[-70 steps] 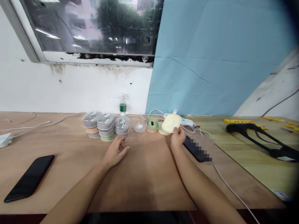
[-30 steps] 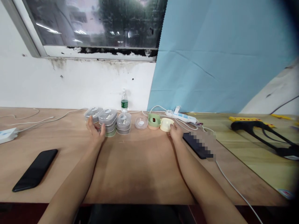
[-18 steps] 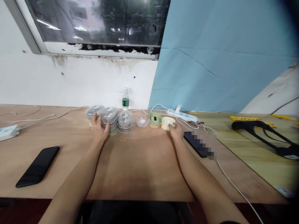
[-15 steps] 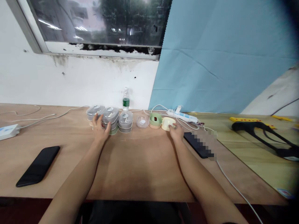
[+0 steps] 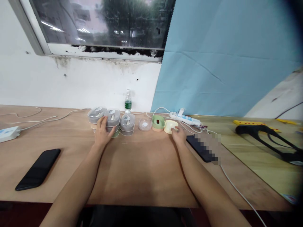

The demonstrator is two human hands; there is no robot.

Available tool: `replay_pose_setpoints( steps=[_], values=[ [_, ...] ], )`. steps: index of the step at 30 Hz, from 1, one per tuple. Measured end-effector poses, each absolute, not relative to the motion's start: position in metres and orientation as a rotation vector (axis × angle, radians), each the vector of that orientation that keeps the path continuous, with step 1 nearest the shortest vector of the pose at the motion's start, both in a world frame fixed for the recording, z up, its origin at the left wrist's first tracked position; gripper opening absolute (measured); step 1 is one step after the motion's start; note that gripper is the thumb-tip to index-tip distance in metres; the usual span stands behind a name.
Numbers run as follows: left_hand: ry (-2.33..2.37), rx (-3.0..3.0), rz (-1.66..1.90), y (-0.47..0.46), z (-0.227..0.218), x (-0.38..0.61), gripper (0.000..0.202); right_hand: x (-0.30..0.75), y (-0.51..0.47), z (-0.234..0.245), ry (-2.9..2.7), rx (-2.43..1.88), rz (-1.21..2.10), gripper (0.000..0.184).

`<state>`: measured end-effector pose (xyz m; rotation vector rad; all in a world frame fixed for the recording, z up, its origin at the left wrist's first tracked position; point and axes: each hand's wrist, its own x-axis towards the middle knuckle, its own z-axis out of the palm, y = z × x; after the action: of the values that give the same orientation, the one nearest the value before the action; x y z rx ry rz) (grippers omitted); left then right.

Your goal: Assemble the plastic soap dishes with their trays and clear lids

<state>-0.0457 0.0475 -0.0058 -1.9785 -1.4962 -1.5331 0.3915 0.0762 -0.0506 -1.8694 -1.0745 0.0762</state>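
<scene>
My left hand has its fingers and thumb around the front of a stack of grey containers with clear lids. Another lidded stack stands left of it, and a third grey container on its right. My right hand grips the right side of a small cream container, thumb at its front. Beside that container are an open green container with a peach base and a clear lid lying flat. Part of the left stacks is hidden behind my left fingers.
A water bottle stands against the wall. A white power strip with cables lies behind my right hand. Black phones lie at left and right. A black strap and yellow strip sit farther right.
My left hand has shifted slightly right, and its fingers have come in closer around the middle stack. My right hand stays on the cream container. The view has moved a little.
</scene>
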Motion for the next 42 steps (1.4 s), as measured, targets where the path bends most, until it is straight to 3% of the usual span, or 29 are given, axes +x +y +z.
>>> replay_pose_setpoints(
  steps=[10, 21, 27, 36, 42],
  values=[
    [-1.449, -1.95, -1.485, 0.047, -0.01, -0.044, 0.058, 0.391, 0.077, -0.052, -1.067, -1.857, 0.08, 0.04],
    [-1.465, -1.998, -1.364, 0.042, -0.007, -0.047, 0.065, 0.395, 0.08, -0.053, -1.04, -1.844, 0.104, 0.036],
    [-1.415, -2.022, -1.326, 0.042, -0.01, -0.051, 0.052, 0.395, 0.079, -0.052, -0.999, -1.814, 0.169, 0.038],
    [-1.313, -2.075, -1.437, 0.044, -0.018, -0.058, 0.058, 0.395, 0.077, -0.052, -0.98, -1.825, 0.192, 0.055],
    [-1.194, -2.043, -1.514, 0.042, -0.017, -0.056, 0.063, 0.393, 0.077, -0.053, -0.964, -1.76, 0.231, 0.057]
  ],
)
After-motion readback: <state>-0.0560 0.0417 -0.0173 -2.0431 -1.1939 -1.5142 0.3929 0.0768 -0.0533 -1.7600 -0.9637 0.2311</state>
